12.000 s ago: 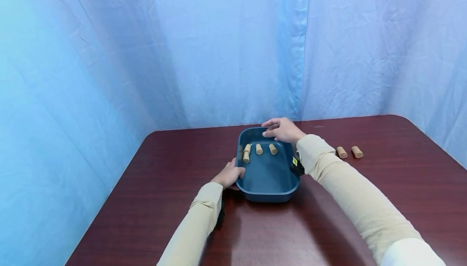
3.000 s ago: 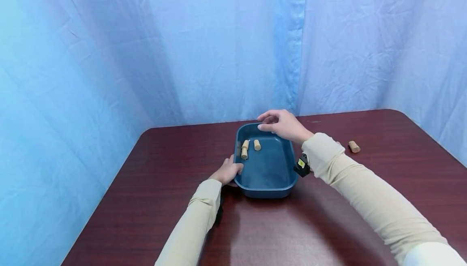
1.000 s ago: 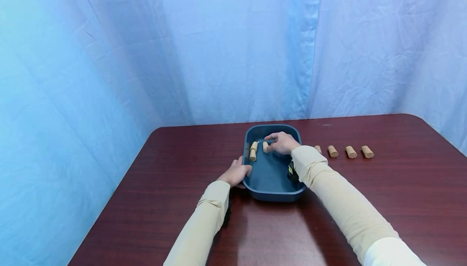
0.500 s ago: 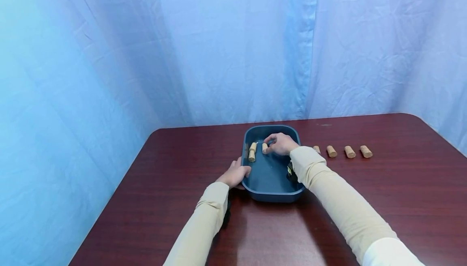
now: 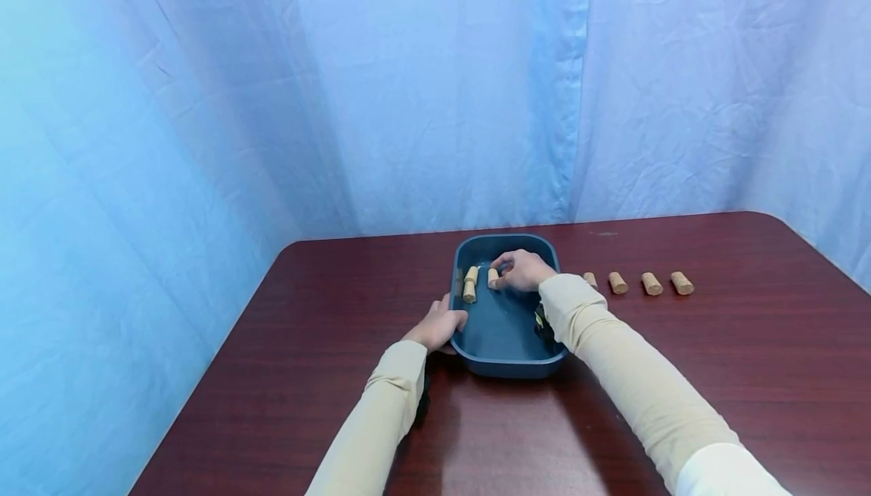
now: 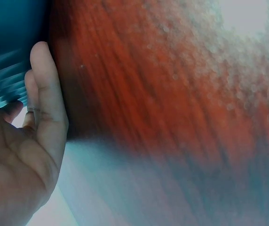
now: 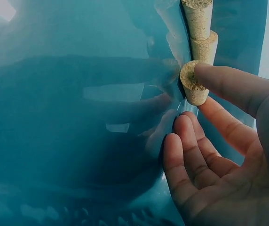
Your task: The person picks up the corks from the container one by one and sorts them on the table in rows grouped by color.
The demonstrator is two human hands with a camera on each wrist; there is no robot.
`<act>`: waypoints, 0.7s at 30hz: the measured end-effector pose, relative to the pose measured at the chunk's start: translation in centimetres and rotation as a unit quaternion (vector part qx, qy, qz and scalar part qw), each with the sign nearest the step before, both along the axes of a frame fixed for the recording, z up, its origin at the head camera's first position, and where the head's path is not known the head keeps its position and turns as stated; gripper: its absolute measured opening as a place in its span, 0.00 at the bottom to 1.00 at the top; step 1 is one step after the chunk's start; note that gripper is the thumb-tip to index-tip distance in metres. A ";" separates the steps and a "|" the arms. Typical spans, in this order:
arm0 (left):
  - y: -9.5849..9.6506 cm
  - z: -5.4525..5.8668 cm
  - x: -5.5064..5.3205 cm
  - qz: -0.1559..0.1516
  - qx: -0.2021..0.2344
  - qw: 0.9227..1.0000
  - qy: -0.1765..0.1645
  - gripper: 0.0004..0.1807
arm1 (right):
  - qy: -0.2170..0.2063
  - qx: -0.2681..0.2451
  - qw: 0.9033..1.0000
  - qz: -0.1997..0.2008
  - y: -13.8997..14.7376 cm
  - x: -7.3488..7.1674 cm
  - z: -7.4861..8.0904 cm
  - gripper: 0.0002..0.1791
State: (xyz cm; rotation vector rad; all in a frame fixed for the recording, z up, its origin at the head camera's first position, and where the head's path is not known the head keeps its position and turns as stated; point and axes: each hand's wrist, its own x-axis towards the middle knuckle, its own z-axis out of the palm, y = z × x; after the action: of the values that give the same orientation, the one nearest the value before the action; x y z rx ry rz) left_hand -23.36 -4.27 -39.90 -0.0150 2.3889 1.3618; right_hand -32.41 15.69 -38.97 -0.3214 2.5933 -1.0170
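My left hand grips the left wall of a dark blue rectangular tray, thumb over the rim; in the left wrist view its fingers lie along the outside wall. Inside the tray, my right hand pinches a tapered cork stopper between thumb and index finger. Up close in the right wrist view, the thumb tip covers part of this cork's end face while the cork sits low over the tray floor. To its left, two more corks lie end to end along the left wall.
Several corks lie in a row on the dark red wooden table, right of the tray; the nearest is partly behind the right sleeve. Light blue curtains hang beyond the table's back edge and on the left.
My right hand has come down into the tray from above its back rim and taken hold of a cork. One cork seen in the tray earlier is gone from there. The left hand stays put.
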 end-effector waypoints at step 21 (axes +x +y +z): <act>0.0 0.0 0.0 -0.002 0.000 1.000 0.003 0.42 | 0.023 -0.036 0.999 -0.001 0.4 0.7 1.2 0.26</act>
State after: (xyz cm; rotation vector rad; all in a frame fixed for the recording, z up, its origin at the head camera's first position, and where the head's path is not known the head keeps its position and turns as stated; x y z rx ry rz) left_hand -23.35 -4.26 -39.95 -0.0055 2.3915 1.3613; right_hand -31.69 16.05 -37.79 -0.3637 2.6030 -1.1199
